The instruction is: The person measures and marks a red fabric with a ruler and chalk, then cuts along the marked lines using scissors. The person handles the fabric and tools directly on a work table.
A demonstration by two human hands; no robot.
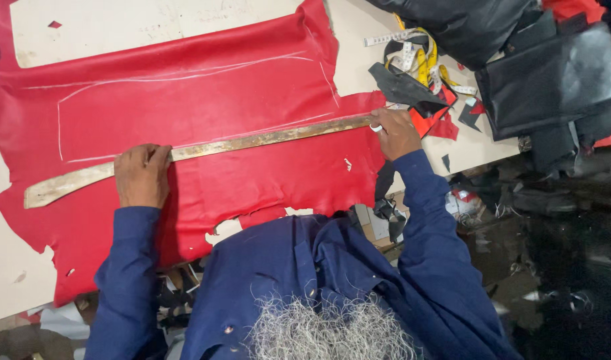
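Worktable (pixel 105 27) | one red hide (pixel 205 100) | one ruler (pixel 205 148) | left hand (pixel 142 177) flat, right hand (pixel 395 133) pinching it

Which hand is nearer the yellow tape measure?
Right. The right hand presses the long ruler's end just below the yellow tape measure; the left hand is far along the ruler.

You have no screens or signs in front of you, and no clear label on anything on the pale work surface (pixel 85 27). The only thing that might be packaging is a small red-and-white crumpled wrapper or packet (pixel 462 198) lying below the edge of that surface, to your right, among dark scraps; it is too small and blurred to tell for sure.
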